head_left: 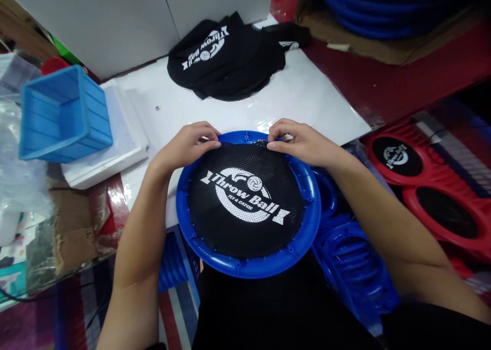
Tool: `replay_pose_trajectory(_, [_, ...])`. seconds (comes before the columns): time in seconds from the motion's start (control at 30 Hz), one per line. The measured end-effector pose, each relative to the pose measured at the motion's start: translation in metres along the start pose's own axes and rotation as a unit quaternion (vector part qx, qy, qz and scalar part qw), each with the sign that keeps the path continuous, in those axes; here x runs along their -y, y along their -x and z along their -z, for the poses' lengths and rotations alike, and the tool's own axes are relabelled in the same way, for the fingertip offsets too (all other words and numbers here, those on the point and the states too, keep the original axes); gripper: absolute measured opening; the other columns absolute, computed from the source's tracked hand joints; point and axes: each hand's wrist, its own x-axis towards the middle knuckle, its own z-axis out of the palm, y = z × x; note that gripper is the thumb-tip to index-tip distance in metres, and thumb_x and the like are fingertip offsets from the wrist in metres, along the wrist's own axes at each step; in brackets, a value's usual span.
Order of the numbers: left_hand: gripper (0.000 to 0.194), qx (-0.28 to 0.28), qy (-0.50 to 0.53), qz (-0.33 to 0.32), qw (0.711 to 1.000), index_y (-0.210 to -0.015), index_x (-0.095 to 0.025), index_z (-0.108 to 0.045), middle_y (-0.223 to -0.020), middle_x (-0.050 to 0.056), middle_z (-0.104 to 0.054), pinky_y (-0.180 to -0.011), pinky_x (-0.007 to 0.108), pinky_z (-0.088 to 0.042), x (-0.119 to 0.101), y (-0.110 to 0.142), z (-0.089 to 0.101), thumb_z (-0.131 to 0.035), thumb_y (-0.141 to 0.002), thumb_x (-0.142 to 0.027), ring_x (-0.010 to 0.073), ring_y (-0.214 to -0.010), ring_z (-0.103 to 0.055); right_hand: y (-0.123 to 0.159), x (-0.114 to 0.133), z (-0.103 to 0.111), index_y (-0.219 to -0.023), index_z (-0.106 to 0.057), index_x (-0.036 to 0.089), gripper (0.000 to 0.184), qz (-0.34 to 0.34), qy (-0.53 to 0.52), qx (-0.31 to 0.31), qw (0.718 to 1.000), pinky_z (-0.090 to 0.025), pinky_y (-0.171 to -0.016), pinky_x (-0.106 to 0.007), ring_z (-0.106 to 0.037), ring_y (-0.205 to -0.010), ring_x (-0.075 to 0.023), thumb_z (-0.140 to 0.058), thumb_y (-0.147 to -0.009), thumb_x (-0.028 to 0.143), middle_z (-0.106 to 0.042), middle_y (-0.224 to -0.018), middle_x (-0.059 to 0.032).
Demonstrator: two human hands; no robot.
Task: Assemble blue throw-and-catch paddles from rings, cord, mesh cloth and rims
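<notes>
A blue plastic ring lies over the table's front edge, tilted toward me. Across it sits a round black mesh cover printed in white with "Throw Ball". At the ring's far left, my left hand pinches the mesh cover's edge between thumb and fingers. Opposite it, my right hand is closed on the same edge at the far right, beside a small shiny bit I cannot make out. Beyond both hands, a pile of black mesh covers with the same print rests on the white table.
A blue plastic bin stands at left on a white foam slab. Blue rings fill a cardboard box at upper right. Red rings with black centres lie at right, and more blue rings sit below my right arm.
</notes>
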Motion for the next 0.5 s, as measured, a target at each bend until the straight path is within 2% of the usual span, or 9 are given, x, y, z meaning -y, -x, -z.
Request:
replay_pose_trajectory(0.27, [0.019,0.027,0.067,0.015,0.997,-0.085,-0.021,-0.076,-0.114,0.008,-0.071,-0.096,0.039,-0.055,0.013,-0.005,0.0,-0.07,-0.091,-0.037,0.0204,-0.102,-0.067,0.001,0.0,-0.004,-0.09,-0.066,0.025,0.017,0.039,0.051,-0.018,0.998,-0.049,-0.083,-0.042,-0.059,-0.095,-0.024,-0.067,-0.094,0.042,-0.062,-0.102,-0.0058])
replay_pose_trajectory(0.4, [0.017,0.011,0.067,0.004,0.998,-0.086,-0.021,-0.075,-0.106,0.007,-0.069,-0.093,0.038,-0.054,0.015,-0.006,-0.004,-0.07,-0.092,-0.035,0.0195,-0.097,-0.066,0.005,-0.003,-0.009,-0.091,-0.066,0.026,0.014,0.063,0.064,-0.053,0.995,-0.048,-0.077,-0.039,-0.06,-0.095,-0.0237,-0.065,-0.097,0.038,-0.062,-0.101,-0.0053])
replay_pose_trajectory(0.5, [0.016,0.001,0.063,-0.012,0.998,-0.086,-0.021,-0.074,-0.104,0.006,-0.068,-0.09,0.037,-0.054,0.016,-0.006,-0.007,-0.07,-0.092,-0.035,0.0192,-0.095,-0.065,0.007,-0.005,-0.011,-0.092,-0.066,0.026,0.014,0.06,0.048,-0.062,0.995,-0.05,-0.08,-0.04,-0.061,-0.096,-0.0239,-0.065,-0.097,0.039,-0.062,-0.103,-0.0054])
